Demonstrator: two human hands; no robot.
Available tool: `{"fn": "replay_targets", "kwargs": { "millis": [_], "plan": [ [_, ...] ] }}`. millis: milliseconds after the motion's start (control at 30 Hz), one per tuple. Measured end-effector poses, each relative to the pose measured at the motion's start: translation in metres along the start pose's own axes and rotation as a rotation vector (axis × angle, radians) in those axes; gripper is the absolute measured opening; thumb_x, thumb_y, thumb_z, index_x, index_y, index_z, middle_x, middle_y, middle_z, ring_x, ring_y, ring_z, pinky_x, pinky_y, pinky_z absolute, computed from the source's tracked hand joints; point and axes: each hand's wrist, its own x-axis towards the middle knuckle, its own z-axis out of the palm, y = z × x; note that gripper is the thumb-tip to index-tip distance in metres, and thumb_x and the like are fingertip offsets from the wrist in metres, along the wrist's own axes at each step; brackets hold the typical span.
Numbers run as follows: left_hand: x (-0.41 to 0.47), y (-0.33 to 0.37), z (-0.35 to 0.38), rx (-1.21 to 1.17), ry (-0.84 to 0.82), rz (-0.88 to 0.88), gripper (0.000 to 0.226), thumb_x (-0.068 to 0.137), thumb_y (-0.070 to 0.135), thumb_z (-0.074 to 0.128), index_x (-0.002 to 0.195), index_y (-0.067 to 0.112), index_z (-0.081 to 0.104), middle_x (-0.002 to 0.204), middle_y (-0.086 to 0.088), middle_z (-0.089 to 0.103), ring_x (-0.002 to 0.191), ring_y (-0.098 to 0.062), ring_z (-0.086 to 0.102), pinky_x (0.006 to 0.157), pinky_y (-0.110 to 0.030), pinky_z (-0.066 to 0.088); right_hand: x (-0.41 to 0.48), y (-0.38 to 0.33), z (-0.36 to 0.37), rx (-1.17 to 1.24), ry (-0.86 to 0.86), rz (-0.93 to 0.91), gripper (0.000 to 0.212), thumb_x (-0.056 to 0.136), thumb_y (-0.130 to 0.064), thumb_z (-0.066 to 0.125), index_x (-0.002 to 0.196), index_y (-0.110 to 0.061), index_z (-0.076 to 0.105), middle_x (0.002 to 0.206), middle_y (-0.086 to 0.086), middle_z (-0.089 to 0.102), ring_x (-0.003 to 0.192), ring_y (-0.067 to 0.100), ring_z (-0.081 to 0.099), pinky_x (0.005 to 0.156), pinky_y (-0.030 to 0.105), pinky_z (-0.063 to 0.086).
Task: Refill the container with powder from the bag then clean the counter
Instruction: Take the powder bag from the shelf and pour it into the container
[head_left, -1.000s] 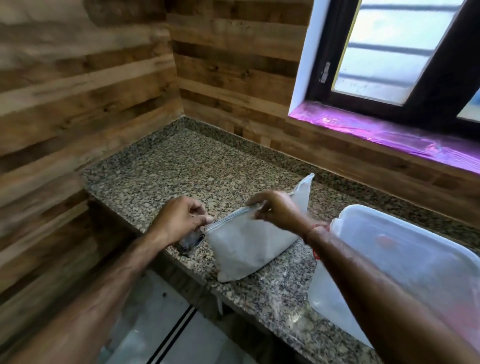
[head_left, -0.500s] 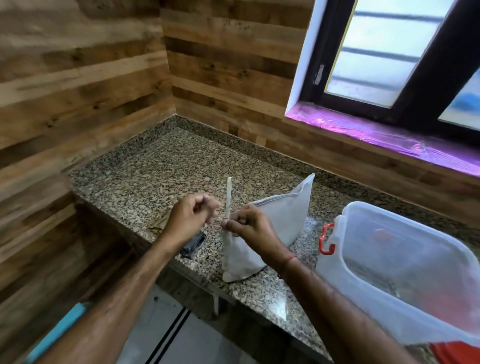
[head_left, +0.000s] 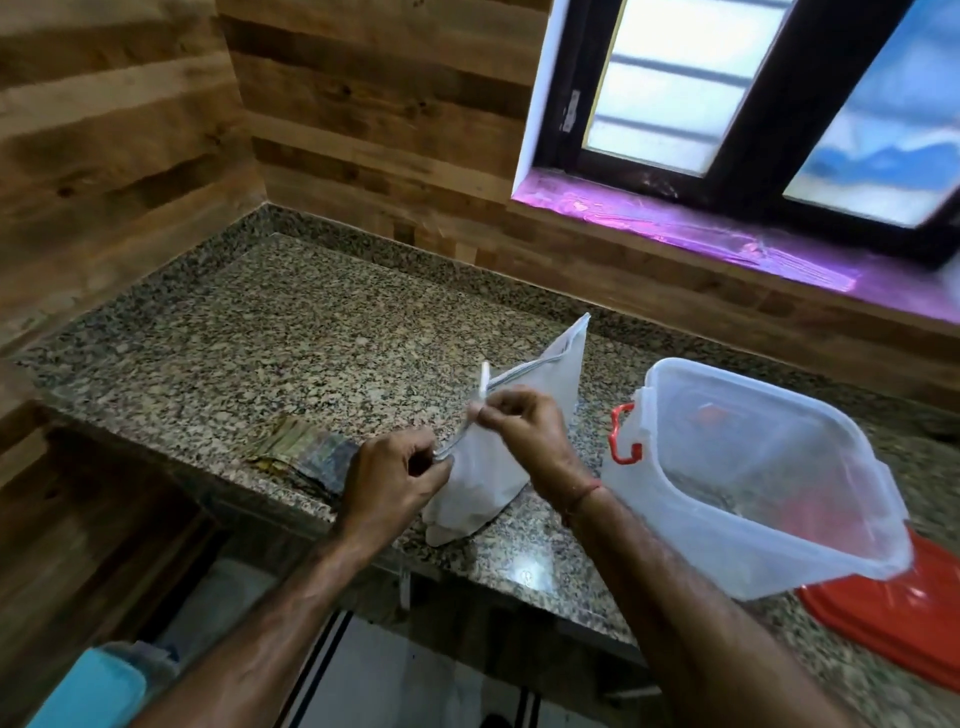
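Left hand (head_left: 395, 480) fingers (head_left: 434, 467) pinched on the near-left end of the bag's top seam; right hand (head_left: 524, 434) fingers (head_left: 491, 413) pinched on the same seam just up and right of the left, holding a thin white strip (head_left: 484, 379) that sticks up above the knuckles, maybe a torn edge or a seal tab, can't tell which. Both hands touching the bag (head_left: 535, 410), close together, at its near-left upper corner. Bag is white, stands on the counter (head_left: 291, 332) near the front edge, bottom resting on the stone, long axis of the top seam running from the hands at near left up to a free peak at far right. Rest of the seam toward that peak looks closed. Judgement: step in hand is opening the bag mouth, pour not started. Key relation: container (head_left: 748, 467) sits to the right of the bag, close but apart, mouth open and tilted toward the camera, red latch (head_left: 621, 434) on the side facing the bag. So the opening would run away from the fingers to the far right along the seam, and the pour would go rightward; right hand is nearer the container. Inside the container is dim; seems nearly empty, not sure. Red lid (head_left: 893, 618) lies flat under and beyond the container at near right. Folded cloth-like item (head_left: 301, 452) on the counter just left of the left hand, not touched.
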Motion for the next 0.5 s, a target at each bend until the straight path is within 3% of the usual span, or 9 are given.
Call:
{"fn": "replay_targets", "kwargs": {
  "millis": [67,133,233,333,433,500],
  "plan": [
    [0.000,-0.009,-0.002,-0.002,-0.080,0.038,0.037,0.085,0.029,0.074,0.062,0.019,0.046,0.057,0.007,0.044,0.055,-0.009,0.042,0.052,-0.030,0.036,0.016,-0.001,-0.024,0.007,0.163,0.017,0.019,0.089,-0.017,0.077,0.091,0.002,0.073,0.084,0.002,0.070,0.074,-0.001,0.066,0.068,0.017,0.052],
    [0.001,-0.011,-0.007,-0.030,-0.165,0.039,0.038,0.081,0.039,0.068,0.063,0.013,0.047,0.056,0.000,0.046,0.054,-0.008,0.041,0.051,-0.033,0.038,0.031,-0.001,-0.046,0.003,0.223,0.045,0.016,0.088,-0.016,0.079,0.081,-0.003,0.073,0.078,0.003,0.069,0.074,0.010,0.064,0.066,0.022,0.050],
    [0.028,0.009,-0.006,0.070,-0.219,0.045,0.041,0.081,0.062,0.061,0.072,0.022,0.058,0.064,0.006,0.059,0.058,-0.007,0.055,0.056,-0.036,0.052,0.039,0.002,-0.053,-0.065,0.152,0.059,0.021,0.087,-0.019,0.079,0.080,0.000,0.074,0.076,0.007,0.068,0.077,0.016,0.061,0.070,0.033,0.052],
    [0.074,0.043,0.013,0.336,-0.283,0.039,0.051,0.082,0.078,0.057,0.086,0.027,0.057,0.078,0.007,0.061,0.070,-0.014,0.060,0.060,-0.029,0.044,0.040,0.008,-0.052,-0.035,0.112,0.064,0.028,0.087,-0.021,0.079,0.085,0.005,0.072,0.078,0.009,0.067,0.077,0.016,0.060,0.070,0.031,0.051],
    [0.100,0.059,0.037,0.403,-0.286,0.098,0.038,0.092,0.058,0.062,0.076,0.024,0.055,0.075,0.002,0.060,0.077,-0.022,0.066,0.061,-0.030,0.040,0.047,0.014,-0.060,-0.039,0.105,0.060,0.028,0.086,-0.021,0.080,0.081,0.005,0.070,0.073,0.007,0.065,0.072,0.014,0.059,0.064,0.028,0.048],
    [0.104,0.059,0.045,0.394,-0.277,0.165,0.031,0.096,0.041,0.063,0.072,0.024,0.056,0.073,0.003,0.061,0.073,-0.019,0.066,0.060,-0.029,0.043,0.061,0.014,-0.073,-0.076,0.142,0.059,0.023,0.085,-0.019,0.080,0.072,-0.002,0.071,0.068,0.005,0.063,0.067,0.013,0.056,0.062,0.027,0.045]
  ]
}}
